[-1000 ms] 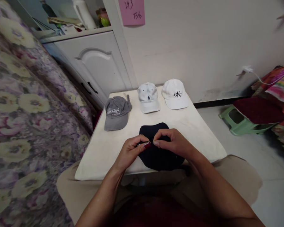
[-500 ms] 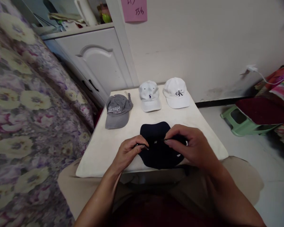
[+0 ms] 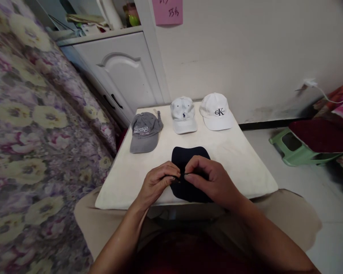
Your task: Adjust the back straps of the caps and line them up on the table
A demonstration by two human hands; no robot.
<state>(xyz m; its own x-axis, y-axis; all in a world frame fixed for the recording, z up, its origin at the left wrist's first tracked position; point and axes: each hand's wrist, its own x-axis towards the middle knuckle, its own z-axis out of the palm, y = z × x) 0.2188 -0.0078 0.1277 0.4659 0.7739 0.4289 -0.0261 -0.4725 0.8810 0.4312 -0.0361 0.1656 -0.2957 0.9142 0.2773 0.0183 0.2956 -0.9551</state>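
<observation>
The dark cap (image 3: 190, 153) lies at the near middle of the table (image 3: 117, 184), right in front of me, and by my judgement the work on it is partway: I have hold of small dark pieces, probably strap ends, above its opening, but no settled join shows between them, so this cap looks unfinished to me. My left hand (image 3: 157, 182) is nearly closed, thumb and fingers pinching a dark piece (image 3: 175, 180) with a slight shine, maybe a buckle. My right hand (image 3: 213, 178) is curled, thumb and forefinger tips brought together on what looks like another thin dark end. The tips are very near each other; whether the two pieces touch I cannot tell. The cloth is plain, almost black, its far edge smoothly curved, and my hands cover much of the rest. Beyond it, three caps sit crown up with no hand on them: a grey cap (image 3: 145, 134) with white script at the left, a pale cap (image 3: 183, 115) with a small dark emblem in the far middle, and a white cap (image 3: 216, 111) with dark letters at the far right.
</observation>
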